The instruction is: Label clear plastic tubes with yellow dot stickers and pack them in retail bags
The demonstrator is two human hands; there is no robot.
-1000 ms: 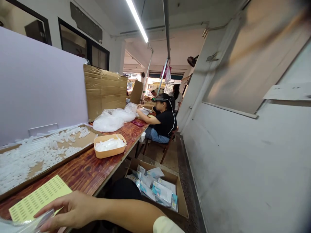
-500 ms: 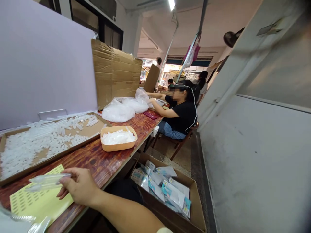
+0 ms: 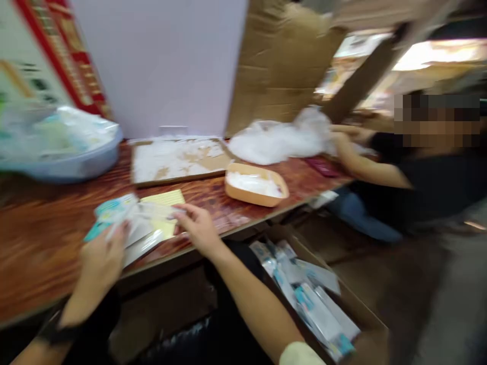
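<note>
Head view: at a wood-grain tabletop (image 3: 45,223), a worker's hands meet over the near edge. L hand (image 3: 101,256), blurred, has its fingers closed on the near side of a blue-and-white packet (image 3: 108,209); R hand (image 3: 198,228), thumb and fingertips pinched narrow, holds clear plastic tubes (image 3: 162,209), no. too blurred to count, pointing twd the packet just beside them. A yellow sheet (image 3: 175,196) lies partly under tubes & packet.

Behind: a cardboard tray (image 3: 211,163) w/ small white pieces (image 3: 154,158) spread across it; to its right, an orange tub (image 3: 247,196) w/ more white bits. A blue basin (image 3: 76,170), piled w/ plastic-wrapped goods, stands at far left. Past the tub sits a puffy white bag (image 3: 266,144), nr a maroon item (image 3: 322,166); a co-worker in a dark top (image 3: 437,192) reaches to the bag's far end. Below tabletop level, R side, an open carton (image 3: 371,329) holds more packets (image 3: 319,309), loosely heaped.
</note>
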